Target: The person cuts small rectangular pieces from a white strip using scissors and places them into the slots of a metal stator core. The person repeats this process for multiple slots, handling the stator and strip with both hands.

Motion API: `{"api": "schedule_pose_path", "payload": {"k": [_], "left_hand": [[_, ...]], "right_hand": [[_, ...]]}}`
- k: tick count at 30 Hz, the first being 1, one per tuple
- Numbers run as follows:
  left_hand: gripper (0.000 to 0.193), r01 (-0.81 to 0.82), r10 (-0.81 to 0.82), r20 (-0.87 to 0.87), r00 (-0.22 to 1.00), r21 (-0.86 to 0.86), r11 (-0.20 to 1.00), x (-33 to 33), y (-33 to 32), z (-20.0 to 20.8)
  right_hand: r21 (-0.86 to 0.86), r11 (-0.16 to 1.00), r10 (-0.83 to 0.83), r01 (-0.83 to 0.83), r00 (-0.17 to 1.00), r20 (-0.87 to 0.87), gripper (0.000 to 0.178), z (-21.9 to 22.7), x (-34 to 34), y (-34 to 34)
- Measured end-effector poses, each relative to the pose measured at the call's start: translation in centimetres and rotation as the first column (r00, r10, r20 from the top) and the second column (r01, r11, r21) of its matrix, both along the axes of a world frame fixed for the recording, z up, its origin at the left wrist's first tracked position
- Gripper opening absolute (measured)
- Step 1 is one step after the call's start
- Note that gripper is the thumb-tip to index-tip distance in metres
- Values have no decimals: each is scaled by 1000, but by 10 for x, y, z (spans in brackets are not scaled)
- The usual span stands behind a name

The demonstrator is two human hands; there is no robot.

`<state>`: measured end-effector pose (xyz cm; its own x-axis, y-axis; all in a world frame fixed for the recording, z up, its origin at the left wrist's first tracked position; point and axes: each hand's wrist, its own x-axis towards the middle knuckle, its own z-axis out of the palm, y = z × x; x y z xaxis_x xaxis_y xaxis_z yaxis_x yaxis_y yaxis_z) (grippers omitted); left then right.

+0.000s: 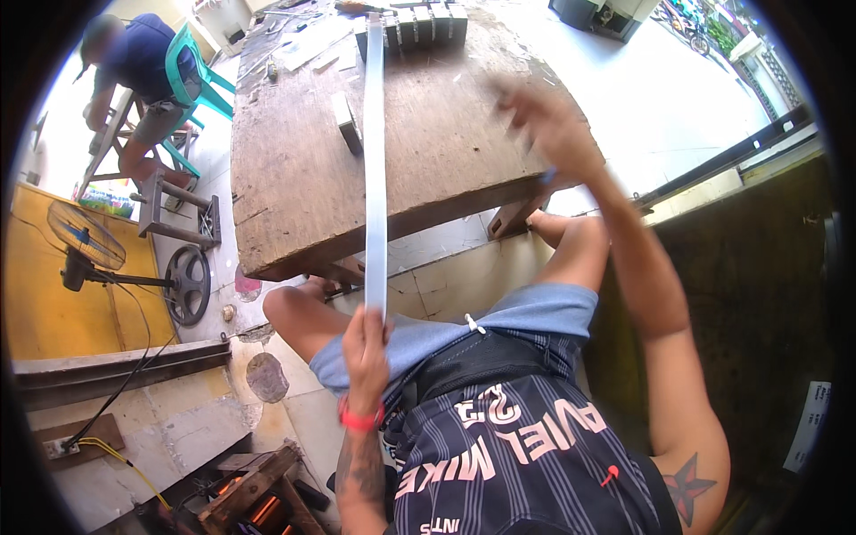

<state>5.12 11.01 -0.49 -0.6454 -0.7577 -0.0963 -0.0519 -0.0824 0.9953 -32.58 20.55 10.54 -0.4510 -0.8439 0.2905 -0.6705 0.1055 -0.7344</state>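
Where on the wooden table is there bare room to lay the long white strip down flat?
The left hand grips the white strip, which lies lengthwise across the wooden table. Bare wood lies left of the strip down to the near edge, and between strip and right hand, which is blurred. The far end is crowded: grey blocks and scraps. A small block sits beside the strip.

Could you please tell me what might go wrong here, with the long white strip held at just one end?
The left hand grips only the near end of the long white strip, so its far end could sag or sweep the small wooden block beside it. The right hand is blurred above the worn wooden table edge and might strike it.
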Motion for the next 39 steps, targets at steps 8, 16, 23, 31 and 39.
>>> {"api": "schedule_pose_path", "payload": {"k": [8,16,23,31,39], "left_hand": [[30,353,-377,-149,914,-165,921,-57,-27,-6],[34,19,-38,-64,997,-279,960,-67,-9,25],[36,-116,102,-62,993,-317,941,-57,30,43],[28,81,48,219,974,-544,835,59,39,37],[39,-184,169,141,975,102,978,69,62,-5]], "right_hand": [[-170,940,177,-295,-2,984,54,-71,152,18],[-50,966,244,-256,822,514,36,-59,123,-28],[112,974,-187,199,976,-108,26,-37,39,-77],[244,879,-185,409,765,-617,38,-13,-92,-82],[89,996,0,-26,959,284,40,5,-30,-10]]}}
